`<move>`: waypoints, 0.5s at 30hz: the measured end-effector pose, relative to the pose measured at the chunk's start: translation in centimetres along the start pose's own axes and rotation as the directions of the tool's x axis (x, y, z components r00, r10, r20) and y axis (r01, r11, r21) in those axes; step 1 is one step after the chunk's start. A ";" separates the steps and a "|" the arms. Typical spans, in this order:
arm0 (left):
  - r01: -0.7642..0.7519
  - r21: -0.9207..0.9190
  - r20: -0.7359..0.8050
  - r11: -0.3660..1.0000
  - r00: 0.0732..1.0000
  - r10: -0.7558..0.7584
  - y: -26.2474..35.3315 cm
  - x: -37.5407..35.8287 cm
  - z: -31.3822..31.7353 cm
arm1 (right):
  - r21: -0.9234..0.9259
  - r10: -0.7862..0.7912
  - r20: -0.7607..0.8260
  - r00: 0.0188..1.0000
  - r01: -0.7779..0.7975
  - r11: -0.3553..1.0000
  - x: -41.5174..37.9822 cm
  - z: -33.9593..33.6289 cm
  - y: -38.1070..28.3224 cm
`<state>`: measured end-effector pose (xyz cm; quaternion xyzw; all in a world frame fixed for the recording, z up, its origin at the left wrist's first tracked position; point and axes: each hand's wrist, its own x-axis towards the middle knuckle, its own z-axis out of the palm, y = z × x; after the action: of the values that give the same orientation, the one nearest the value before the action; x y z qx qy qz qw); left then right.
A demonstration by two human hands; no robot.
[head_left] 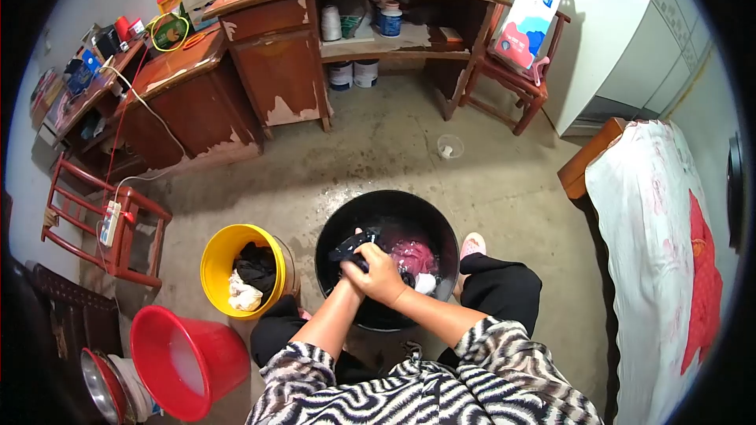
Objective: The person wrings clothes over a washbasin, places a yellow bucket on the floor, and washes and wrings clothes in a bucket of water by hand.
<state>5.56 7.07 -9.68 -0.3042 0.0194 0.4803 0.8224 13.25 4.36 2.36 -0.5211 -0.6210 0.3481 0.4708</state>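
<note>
A black basin of water and laundry stands on the floor between my knees. My right hand is closed over a dark wet garment above the basin's left half. Against it, my left hand grips the same garment; most of its fingers are hidden behind the right hand and the cloth. To the right of my hands, a maroon cloth lies in the water. A small white cloth is just below it, near the basin's right side.
Left of the basin stands a yellow bucket holding black and white clothes. A red bucket with cloudy water is nearer me. Ahead on the floor sits a clear plastic cup. A worn wooden desk spans the back; a bed is at right.
</note>
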 end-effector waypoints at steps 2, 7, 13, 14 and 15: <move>-0.264 0.623 0.007 0.737 0.943 0.332 1.6 2.3 -4.2 | -0.222 -0.061 -0.051 0.997 0.049 0.974 0.5 0.2 1.4; 0.032 0.933 -0.252 0.359 0.771 0.585 -5.0 -1.1 5.5 | -0.424 0.151 -0.152 0.977 -0.203 0.883 2.5 -2.2 4.1; -0.144 0.904 -0.015 0.403 0.930 0.366 -4.5 -1.8 7.9 | -0.110 0.445 -0.008 0.896 -0.443 0.890 3.9 -5.3 8.7; -0.262 0.891 0.105 0.372 0.914 0.391 -5.1 -2.2 9.4 | 0.157 0.587 0.139 0.798 -0.603 0.782 4.3 -6.2 10.3; -0.333 0.876 0.225 0.348 0.922 0.316 -4.9 -2.2 10.0 | 0.112 0.629 0.131 0.766 -0.642 0.758 4.4 -7.0 7.4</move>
<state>5.66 8.82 1.53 0.1984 0.3267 0.5487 0.7436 22.19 9.81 -1.28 -0.6486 -0.3988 0.5548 0.3355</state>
